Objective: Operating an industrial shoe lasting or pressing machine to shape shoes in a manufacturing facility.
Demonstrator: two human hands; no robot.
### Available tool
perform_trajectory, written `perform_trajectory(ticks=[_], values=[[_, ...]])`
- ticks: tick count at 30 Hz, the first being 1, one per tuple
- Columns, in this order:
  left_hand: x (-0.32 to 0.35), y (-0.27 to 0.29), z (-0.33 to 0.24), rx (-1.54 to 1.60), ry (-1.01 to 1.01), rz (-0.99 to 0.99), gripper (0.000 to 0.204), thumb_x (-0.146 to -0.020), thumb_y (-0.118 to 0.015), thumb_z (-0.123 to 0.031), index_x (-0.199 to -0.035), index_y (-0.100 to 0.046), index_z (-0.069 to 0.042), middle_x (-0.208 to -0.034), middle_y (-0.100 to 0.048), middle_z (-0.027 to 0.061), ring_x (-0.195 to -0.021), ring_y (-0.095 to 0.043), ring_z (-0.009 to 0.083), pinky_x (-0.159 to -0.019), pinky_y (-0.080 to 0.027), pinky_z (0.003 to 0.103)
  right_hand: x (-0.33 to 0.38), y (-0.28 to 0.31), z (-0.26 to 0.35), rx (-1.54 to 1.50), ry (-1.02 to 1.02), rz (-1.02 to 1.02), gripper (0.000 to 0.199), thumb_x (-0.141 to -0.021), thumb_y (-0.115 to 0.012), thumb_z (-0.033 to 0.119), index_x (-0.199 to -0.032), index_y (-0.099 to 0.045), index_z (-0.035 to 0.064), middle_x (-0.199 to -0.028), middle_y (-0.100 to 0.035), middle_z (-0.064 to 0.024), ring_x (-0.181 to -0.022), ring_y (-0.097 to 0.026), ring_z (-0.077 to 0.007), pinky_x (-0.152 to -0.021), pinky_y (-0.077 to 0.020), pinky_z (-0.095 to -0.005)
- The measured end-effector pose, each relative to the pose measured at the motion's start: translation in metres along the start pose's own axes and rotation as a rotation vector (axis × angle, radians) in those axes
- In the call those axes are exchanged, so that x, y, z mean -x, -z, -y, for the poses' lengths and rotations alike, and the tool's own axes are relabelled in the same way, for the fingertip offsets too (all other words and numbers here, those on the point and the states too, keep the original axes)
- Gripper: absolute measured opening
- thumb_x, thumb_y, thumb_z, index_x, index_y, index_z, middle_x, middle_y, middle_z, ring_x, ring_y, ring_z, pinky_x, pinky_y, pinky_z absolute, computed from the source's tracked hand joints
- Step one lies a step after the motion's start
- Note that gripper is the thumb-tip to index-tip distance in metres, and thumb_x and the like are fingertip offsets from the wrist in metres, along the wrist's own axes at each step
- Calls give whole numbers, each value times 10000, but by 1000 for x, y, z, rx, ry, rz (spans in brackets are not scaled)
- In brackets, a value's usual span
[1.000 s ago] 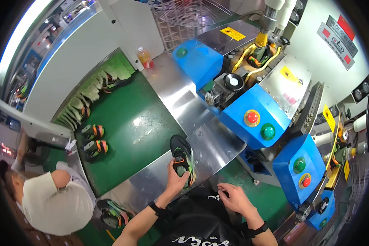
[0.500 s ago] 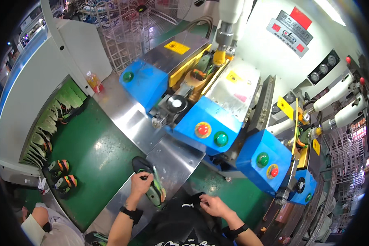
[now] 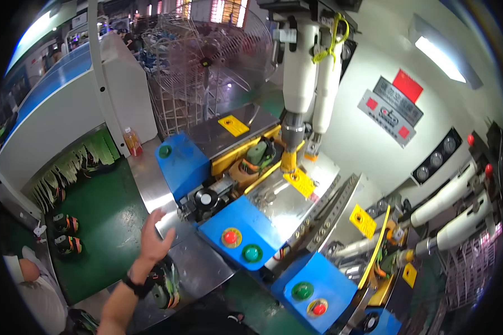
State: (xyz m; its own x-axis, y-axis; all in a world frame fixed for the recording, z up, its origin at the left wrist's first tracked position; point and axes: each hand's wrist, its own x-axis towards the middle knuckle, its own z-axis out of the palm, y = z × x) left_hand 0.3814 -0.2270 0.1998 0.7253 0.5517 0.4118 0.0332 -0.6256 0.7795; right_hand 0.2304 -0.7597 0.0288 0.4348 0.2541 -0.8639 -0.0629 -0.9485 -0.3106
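My left hand (image 3: 155, 239) is raised over the steel ledge (image 3: 198, 268), its fingers stretched and its thumb spread, with nothing in it. Beside my left wrist, on the ledge, lies a dark shoe (image 3: 166, 291) with green and orange parts; my forearm partly hides it. Ahead of the hand is the pressing machine, with a blue housing (image 3: 181, 164) on the left and another blue housing (image 3: 240, 229) carrying a red and a green button. Between them a green and black shoe (image 3: 258, 155) sits in the yellow-edged bay, next to a yellow-tipped press arm (image 3: 288, 162). My right hand is out of view.
On the left, a green conveyor (image 3: 106, 223) carries two shoes (image 3: 67, 245) near a strip-curtained opening (image 3: 75, 164). A bottle (image 3: 132, 142) stands on the ledge by the white housing. A second press station (image 3: 313, 290) is at right. Another person (image 3: 39, 290) is at lower left.
My left hand has left the shoe on the ledge, opened and moved forward toward the machine. My right hand has gone out of view. The view has tilted up and shifted right.
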Motion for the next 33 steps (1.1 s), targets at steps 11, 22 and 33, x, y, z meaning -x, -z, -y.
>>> perform_trajectory(ticks=[11, 22, 33], values=[[-288, -294, -46, 90, -187, 643, 516, -644, -669, -142, -1110, -553, 47, -971, -627, 238, -933, -609, 343, -843, -472, 375, -29, 144, 81, -440, -108, -259, 381, -888, -555, 202, -1215, -557, 5, -1036, -669, -201, -962, -638, -355, -866, -493, -433], [-327, -167, -85, 590, 283, 951, 486, -634, -667, 11, -1115, -596, -4, -1010, -627, 94, -911, -613, 198, -792, -510, 350, -28, 129, 84, -442, -105, -284, 359, -875, -568, 158, -1197, -566, -1, -1002, -679, -189, -933, -645, -339, -853, -500, -417], [72, 170, -83, 596, 775, -515, 713, -675, -601, 53, -1343, -353, 25, -1002, -595, 95, -884, -617, 208, -809, -513, 329, -62, 14, -15, -236, 270, -216, 339, -862, -581, 113, -1178, -575, -7, -968, -688, -176, -905, -651, -324, -840, -507, -401]])
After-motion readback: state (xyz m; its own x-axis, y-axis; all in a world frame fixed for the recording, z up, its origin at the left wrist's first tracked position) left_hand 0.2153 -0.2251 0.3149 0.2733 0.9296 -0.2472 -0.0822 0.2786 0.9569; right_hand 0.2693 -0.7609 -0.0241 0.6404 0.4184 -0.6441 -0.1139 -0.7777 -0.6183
